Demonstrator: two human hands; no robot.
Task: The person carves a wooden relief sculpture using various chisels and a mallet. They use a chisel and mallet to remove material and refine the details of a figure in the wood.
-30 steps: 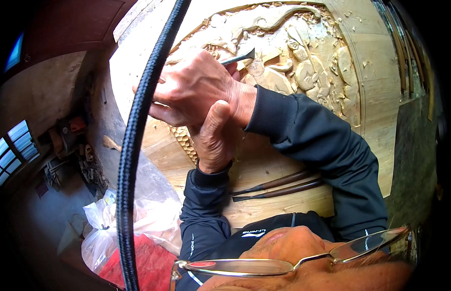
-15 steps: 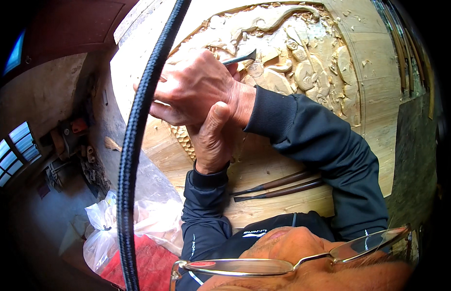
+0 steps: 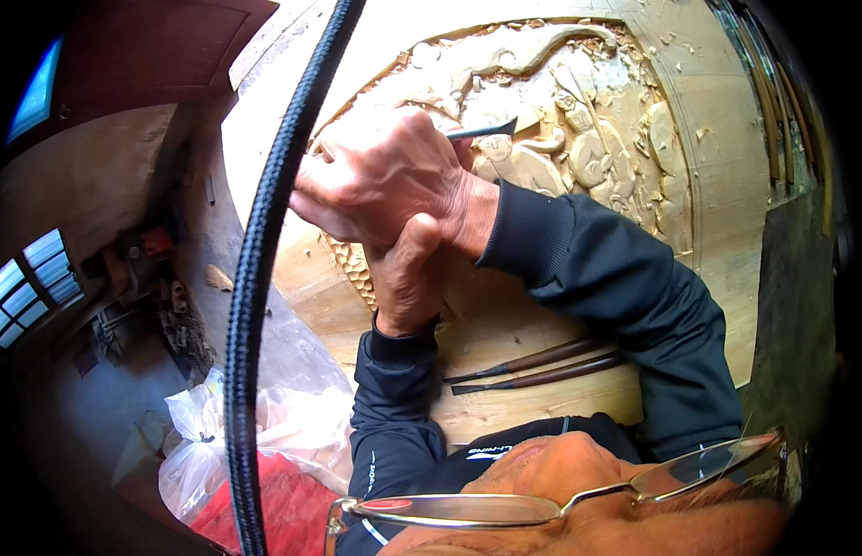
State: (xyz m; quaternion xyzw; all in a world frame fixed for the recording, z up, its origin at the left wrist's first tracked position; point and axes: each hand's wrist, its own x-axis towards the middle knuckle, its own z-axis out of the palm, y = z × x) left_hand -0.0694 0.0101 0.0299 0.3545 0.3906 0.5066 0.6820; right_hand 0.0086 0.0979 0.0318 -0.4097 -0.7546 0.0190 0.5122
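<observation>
My right hand [image 3: 394, 171] is closed in a fist over a wood chisel [image 3: 484, 131], whose handle is hidden inside it. The flared steel blade sticks out to the right, just above a carved figure's head. Beneath the right wrist lies my left hand [image 3: 408, 278], its thumb up against that wrist; most of its fingers are hidden, but fingertips show beside the chisel's shank. Under both hands is a pale wooden relief panel [image 3: 727, 213], with carved figures, a curving branch and loose shavings in its recess.
Two dark-handled chisels [image 3: 542, 367] lie on the panel close to my body. More long tools [image 3: 773, 102] are lined up at the far right. A black braided cable [image 3: 255, 296] crosses the view. At lower left are a clear plastic bag [image 3: 195, 426] and red cloth [image 3: 273, 505].
The chisel blade has shifted right and slightly nearer over the panel. My right fingers have curled tighter, while the left hand keeps its place under the wrist. The whole view has shifted slightly.
</observation>
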